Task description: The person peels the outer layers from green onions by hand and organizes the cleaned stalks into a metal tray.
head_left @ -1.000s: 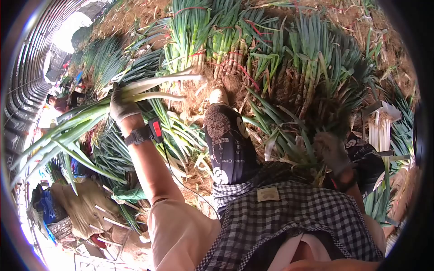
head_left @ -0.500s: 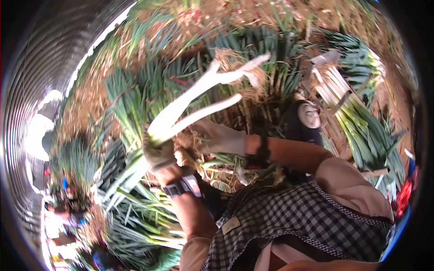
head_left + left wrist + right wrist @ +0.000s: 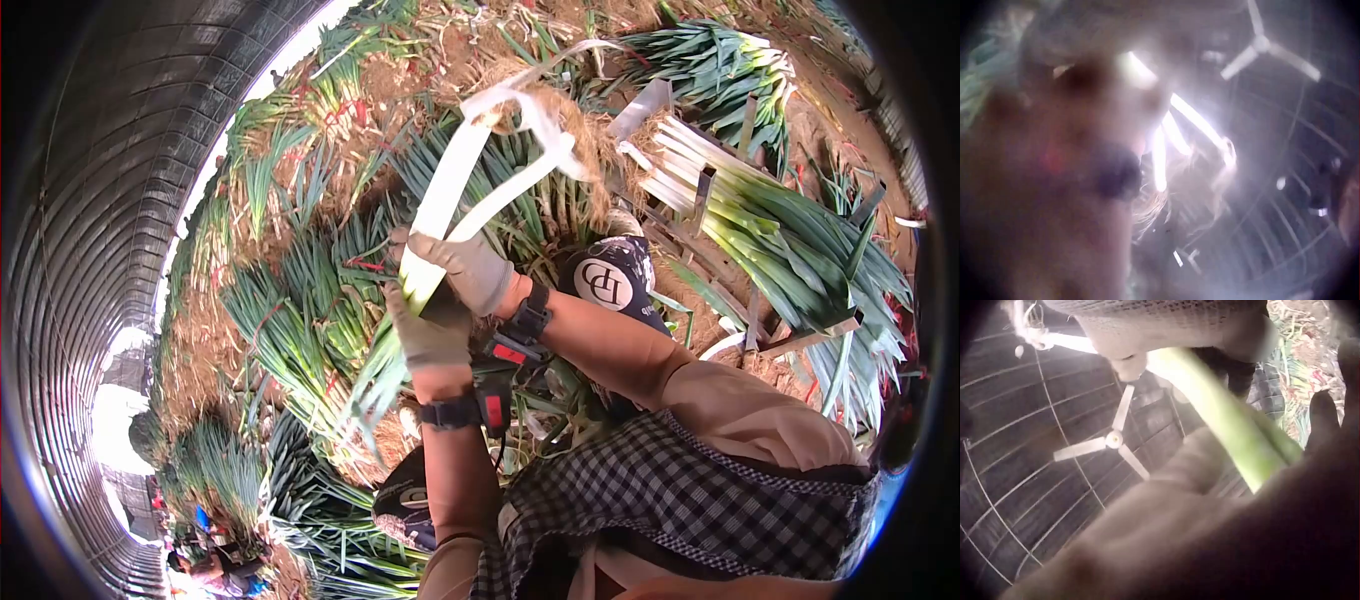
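In the head view, long green onions (image 3: pixel 450 185) stand with their white ends up and away from me; torn pale skin (image 3: pixel 545 125) and roots hang at the tips. My gloved left hand (image 3: pixel 430 335) grips their green lower part. Just above it, my gloved right hand (image 3: pixel 470 272) curls round the stalks where white turns to green. The left wrist view is mostly blurred, with the bright white stalks (image 3: pixel 1197 120) and stringy roots at its middle. In the right wrist view the pale green stalk (image 3: pixel 1216 412) runs between two hands.
To the right, a metal rack (image 3: pixel 703 195) holds a pile of trimmed green onions (image 3: pixel 760 230). More bundles (image 3: pixel 300 320) tied with red string lie on the soil ahead and left. A ridged tunnel wall (image 3: pixel 90 200) curves along the left. My knee (image 3: pixel 605 285) is close under the right forearm.
The green onions have come from the left side to in front of me, swinging more upright. My right hand has risen from beside my knee to the stalks. The head view has turned.
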Demonstrator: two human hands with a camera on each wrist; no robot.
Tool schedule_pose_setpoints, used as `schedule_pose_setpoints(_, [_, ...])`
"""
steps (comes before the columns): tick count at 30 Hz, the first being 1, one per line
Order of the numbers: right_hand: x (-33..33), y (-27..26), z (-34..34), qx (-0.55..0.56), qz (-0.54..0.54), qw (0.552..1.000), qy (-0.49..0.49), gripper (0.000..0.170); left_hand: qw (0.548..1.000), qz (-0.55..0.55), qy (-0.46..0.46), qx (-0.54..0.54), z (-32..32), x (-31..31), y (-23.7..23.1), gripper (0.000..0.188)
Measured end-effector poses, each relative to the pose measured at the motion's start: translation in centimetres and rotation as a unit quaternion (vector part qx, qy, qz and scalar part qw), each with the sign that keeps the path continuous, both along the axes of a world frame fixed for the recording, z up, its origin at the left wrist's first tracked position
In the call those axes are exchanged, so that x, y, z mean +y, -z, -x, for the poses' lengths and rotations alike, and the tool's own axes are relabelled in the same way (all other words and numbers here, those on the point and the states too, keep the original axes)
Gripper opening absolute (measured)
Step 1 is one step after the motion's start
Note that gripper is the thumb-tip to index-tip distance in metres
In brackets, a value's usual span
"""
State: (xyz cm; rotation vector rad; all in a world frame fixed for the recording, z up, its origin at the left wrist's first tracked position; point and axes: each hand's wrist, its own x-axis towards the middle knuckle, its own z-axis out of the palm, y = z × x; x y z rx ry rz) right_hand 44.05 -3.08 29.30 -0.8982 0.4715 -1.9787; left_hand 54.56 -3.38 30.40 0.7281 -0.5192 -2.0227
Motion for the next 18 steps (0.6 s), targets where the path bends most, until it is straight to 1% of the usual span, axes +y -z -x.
schedule_pose_setpoints(1, [0.2,-0.1,0.6,0.000,0.005,1.000,0.003,0.037,1.000,0.005,0.003,0.000,0.0,1.2,1.0,0.041])
schedule_pose_setpoints(2, [0.6,-0.6,1.2,-0.013,-0.004,1.000,0.019,0.034,0.899,0.354,-0.045,-0.253,-0.7,2.6,2.4,0.041])
schedule_pose_setpoints(3, [0.8,-1.0,1.7,-0.028,-0.012,0.999,0.035,0.030,0.619,0.634,-0.089,-0.455,-0.8,3.7,2.0,0.041])
schedule_pose_setpoints(4, [0.7,-1.1,1.9,-0.047,-0.010,0.998,0.046,0.027,0.672,0.603,0.014,-0.430,-1.7,4.2,0.7,0.030])
schedule_pose_setpoints(5, [0.4,-1.0,2.1,-0.051,-0.002,0.998,0.046,0.027,0.744,0.557,0.028,-0.367,-2.2,4.1,-0.9,0.026])
schedule_pose_setpoints(6, [0.3,-0.7,2.0,0.037,-0.034,0.995,0.088,0.028,0.809,0.504,0.035,-0.299,-2.7,4.1,-2.5,0.023])
schedule_pose_setpoints(7, [0.4,-0.5,1.7,0.127,-0.065,0.982,0.126,0.028,0.816,0.477,-0.016,-0.326,-2.6,4.8,-5.7,0.020])
schedule_pose_setpoints(8, [1.0,-0.6,1.1,0.222,-0.100,0.952,0.184,0.035,0.772,0.519,-0.076,-0.359,-2.8,4.4,-7.5,0.018])
schedule_pose_setpoints(9, [1.4,-0.7,0.6,0.225,-0.092,0.955,0.171,0.035,0.731,0.574,-0.103,-0.355,-3.3,3.1,-9.1,0.020])
schedule_pose_setpoints(10, [1.6,-0.7,0.0,0.259,-0.099,0.947,0.162,0.034,0.678,0.614,-0.162,-0.371,-3.5,2.1,-10.2,0.022])
schedule_pose_setpoints(11, [2.0,-0.9,-0.4,0.292,-0.105,0.938,0.153,0.033,0.673,0.637,-0.137,-0.350,-3.9,1.5,-12.0,0.028])
schedule_pose_setpoints(12, [3.1,-1.8,-0.6,0.283,-0.124,0.944,0.117,0.033,0.680,0.635,-0.150,-0.335,-3.5,1.7,-13.3,0.029])
schedule_pose_setpoints(13, [3.2,-1.5,-1.1,0.282,-0.116,0.946,0.109,0.033,0.687,0.633,-0.159,-0.319,-3.2,1.7,-14.3,0.030])
schedule_pose_setpoints(14, [3.2,-1.4,-1.5,0.267,-0.116,0.954,0.074,0.034,0.683,0.634,-0.164,-0.324,-3.1,1.4,-14.7,0.030])
schedule_pose_setpoints(15, [3.4,-1.4,-1.9,0.253,-0.117,0.959,0.041,0.035,0.662,0.659,-0.159,-0.321,-3.1,1.1,-15.0,0.028])
schedule_pose_setpoints(16, [3.7,-1.3,-2.1,0.275,-0.128,0.953,0.026,0.035,0.641,0.682,-0.154,-0.317,-3.2,0.8,-15.2,0.025])
schedule_pose_setpoints(17, [3.9,-1.2,-2.4,0.276,-0.125,0.953,0.024,0.035,0.639,0.683,-0.156,-0.319,-3.4,0.6,-15.2,0.025])
schedule_pose_setpoints(18, [4.2,-1.1,-2.8,0.268,-0.096,0.958,0.028,0.035,0.606,0.690,-0.182,-0.352,-3.7,0.3,-15.4,0.018])
